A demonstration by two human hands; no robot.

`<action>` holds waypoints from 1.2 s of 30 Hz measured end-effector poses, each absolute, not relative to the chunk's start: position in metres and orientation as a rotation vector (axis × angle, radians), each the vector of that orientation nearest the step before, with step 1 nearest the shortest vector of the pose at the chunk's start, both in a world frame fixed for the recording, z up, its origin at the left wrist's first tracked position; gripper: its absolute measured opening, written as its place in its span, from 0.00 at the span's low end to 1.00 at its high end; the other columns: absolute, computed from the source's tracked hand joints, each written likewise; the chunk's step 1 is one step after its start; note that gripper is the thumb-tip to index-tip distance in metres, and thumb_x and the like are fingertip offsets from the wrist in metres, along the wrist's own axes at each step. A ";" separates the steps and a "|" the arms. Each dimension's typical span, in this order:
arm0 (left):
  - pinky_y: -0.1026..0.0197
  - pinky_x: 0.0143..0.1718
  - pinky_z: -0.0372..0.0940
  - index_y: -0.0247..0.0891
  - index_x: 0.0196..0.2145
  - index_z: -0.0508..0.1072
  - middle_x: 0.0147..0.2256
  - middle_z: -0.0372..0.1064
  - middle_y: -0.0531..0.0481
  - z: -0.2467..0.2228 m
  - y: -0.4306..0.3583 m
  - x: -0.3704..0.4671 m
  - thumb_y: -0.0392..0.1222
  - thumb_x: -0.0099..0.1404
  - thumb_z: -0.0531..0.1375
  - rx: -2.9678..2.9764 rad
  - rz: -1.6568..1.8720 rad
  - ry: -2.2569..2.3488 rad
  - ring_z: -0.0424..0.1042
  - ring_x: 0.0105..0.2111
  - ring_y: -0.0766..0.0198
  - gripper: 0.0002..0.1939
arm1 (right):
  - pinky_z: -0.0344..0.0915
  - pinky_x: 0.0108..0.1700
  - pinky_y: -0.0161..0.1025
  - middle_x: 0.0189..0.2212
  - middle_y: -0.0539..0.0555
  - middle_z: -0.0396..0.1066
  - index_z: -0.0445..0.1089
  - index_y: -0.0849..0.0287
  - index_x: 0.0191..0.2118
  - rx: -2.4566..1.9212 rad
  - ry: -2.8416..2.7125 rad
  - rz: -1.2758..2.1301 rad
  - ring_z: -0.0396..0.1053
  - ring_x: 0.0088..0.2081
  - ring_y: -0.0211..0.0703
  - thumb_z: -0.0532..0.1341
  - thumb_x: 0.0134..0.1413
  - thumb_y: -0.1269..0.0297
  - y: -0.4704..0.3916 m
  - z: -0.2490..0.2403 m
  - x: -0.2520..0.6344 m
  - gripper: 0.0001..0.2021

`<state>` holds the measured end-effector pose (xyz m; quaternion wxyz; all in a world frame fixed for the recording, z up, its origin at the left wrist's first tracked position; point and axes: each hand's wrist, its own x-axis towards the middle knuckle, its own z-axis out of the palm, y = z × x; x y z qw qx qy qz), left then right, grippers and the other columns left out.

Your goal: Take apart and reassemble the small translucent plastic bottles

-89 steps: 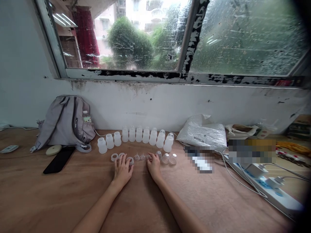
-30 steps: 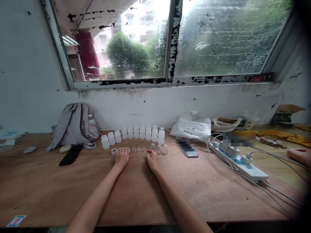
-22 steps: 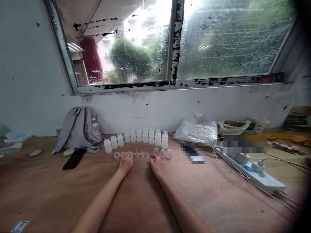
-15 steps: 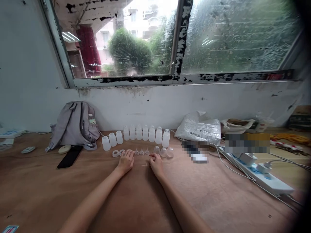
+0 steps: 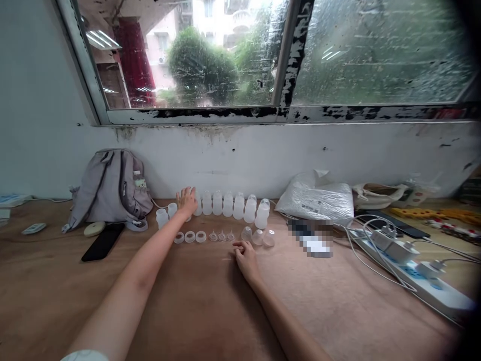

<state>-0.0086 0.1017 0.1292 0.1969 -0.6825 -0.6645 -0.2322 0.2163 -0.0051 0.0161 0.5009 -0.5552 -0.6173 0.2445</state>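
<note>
My left hand (image 5: 187, 201) reaches over the left part of a row of frosted baby bottles, fingers spread. It partly covers an uncapped bottle (image 5: 188, 217); whether it touches the bottle is unclear. Two uncapped bottles, one of them the outer bottle (image 5: 162, 218), stand to its left. Capped bottles, such as the end bottle (image 5: 262, 215), continue right. My right hand (image 5: 246, 258) rests on the table, loosely curled, thumb and index finger apart, holding nothing visible. Nearby lie three screw rings (image 5: 190, 241), three clear bottle teats (image 5: 221, 238) and three clear domed caps (image 5: 257, 237).
A grey backpack (image 5: 107, 190), black phone (image 5: 102, 242) and round cream object (image 5: 94, 229) are on the left. On the right are a silvery plastic package (image 5: 319, 198), a blurred-out item (image 5: 315, 245), and a power strip (image 5: 432, 283) with plugs and loose cables.
My left hand has moved from the rings up and back to the bottles, uncovering all three rings. My right hand stays near the teats and caps. The view has shifted slightly.
</note>
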 end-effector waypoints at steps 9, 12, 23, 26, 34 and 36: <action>0.50 0.46 0.48 0.33 0.40 0.65 0.35 0.68 0.39 0.130 0.102 0.000 0.41 0.58 0.51 -1.976 -0.762 -1.765 0.60 0.43 0.52 0.13 | 0.63 0.31 0.35 0.29 0.52 0.65 0.67 0.59 0.26 -1.353 -1.493 0.582 0.64 0.26 0.38 0.49 0.38 0.73 -0.009 0.019 0.215 0.10; 0.53 0.46 0.50 0.36 0.39 0.65 0.37 0.68 0.43 0.138 0.083 0.000 0.43 0.57 0.53 -2.030 -0.824 -1.646 0.60 0.44 0.54 0.12 | 0.63 0.31 0.35 0.29 0.52 0.64 0.67 0.60 0.27 -1.356 -1.488 0.585 0.65 0.26 0.38 0.49 0.38 0.73 -0.009 0.019 0.216 0.10; 0.57 0.40 0.62 0.40 0.45 0.59 0.39 0.63 0.45 0.087 -0.052 0.022 0.35 0.55 0.57 -2.336 -1.502 -0.906 0.64 0.40 0.60 0.18 | 0.62 0.33 0.36 0.31 0.53 0.65 0.67 0.60 0.29 -1.379 -1.532 0.586 0.64 0.28 0.39 0.49 0.39 0.73 -0.013 0.024 0.215 0.11; 0.55 0.40 0.62 0.40 0.45 0.59 0.40 0.62 0.43 0.067 -0.064 0.027 0.33 0.55 0.57 -2.420 -1.533 -0.846 0.63 0.41 0.59 0.20 | 0.62 0.34 0.36 0.31 0.53 0.65 0.67 0.60 0.29 -1.379 -1.548 0.580 0.64 0.28 0.39 0.49 0.40 0.73 -0.013 0.024 0.215 0.11; 0.55 0.41 0.60 0.39 0.41 0.63 0.39 0.62 0.45 0.061 -0.044 0.028 0.32 0.57 0.55 -2.473 -1.561 -0.935 0.63 0.40 0.61 0.13 | 0.62 0.25 0.35 0.24 0.51 0.66 0.65 0.59 0.31 -1.363 -1.471 0.803 0.63 0.23 0.38 0.49 0.40 0.71 -0.005 0.013 0.219 0.11; 0.55 0.41 0.60 0.38 0.42 0.63 0.39 0.63 0.45 0.067 -0.042 0.030 0.32 0.58 0.54 -2.477 -1.588 -0.907 0.63 0.40 0.61 0.13 | 0.61 0.23 0.34 0.22 0.50 0.65 0.65 0.60 0.31 -1.352 -1.457 0.857 0.63 0.22 0.38 0.49 0.41 0.71 -0.004 0.012 0.219 0.11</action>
